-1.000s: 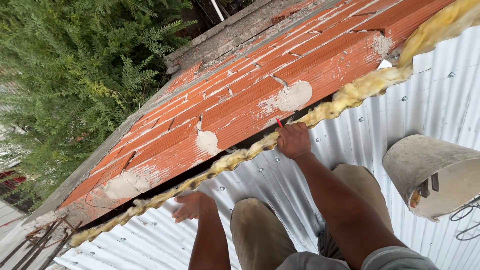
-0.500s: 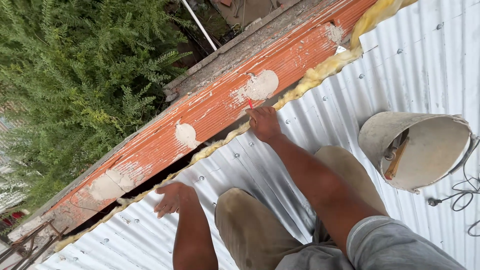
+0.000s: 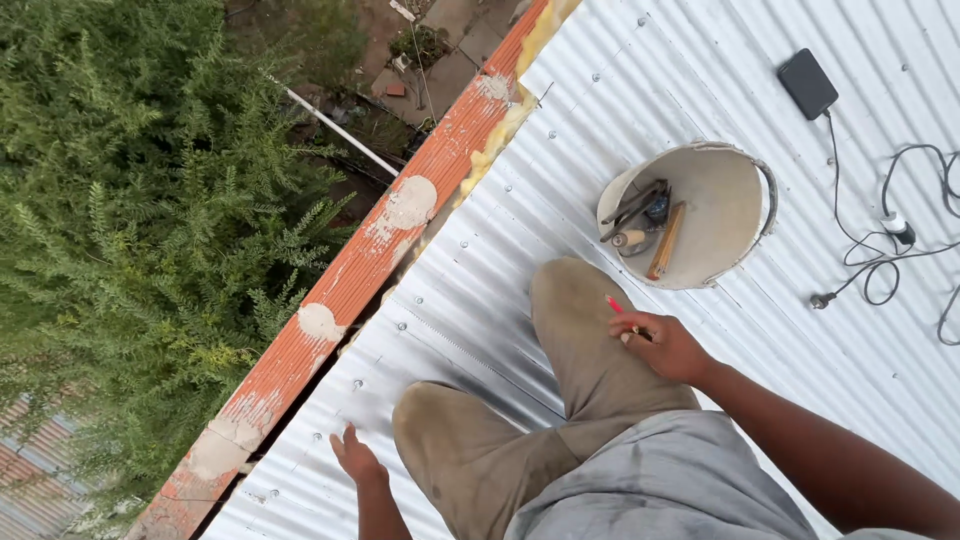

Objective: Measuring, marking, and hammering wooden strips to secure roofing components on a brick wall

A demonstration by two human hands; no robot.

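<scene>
Orange brick wall top (image 3: 350,285), mortar-patched, at nine o'clock. Left hand (image 3: 357,460) rests flat, fingers spread, on corrugated metal roof (image 3: 600,100). Right hand (image 3: 665,345) grips a red pencil (image 3: 618,308) over the knee. Bucket (image 3: 745,215) of tools at one o'clock, untouched.

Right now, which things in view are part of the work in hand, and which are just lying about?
In hand:
right hand gripping a red pencil
left hand flat on the metal roof
brick wall with mortar patches and yellow foam along the roof edge

Lying about:
bucket of tools
black box
cable
bushes below
</scene>
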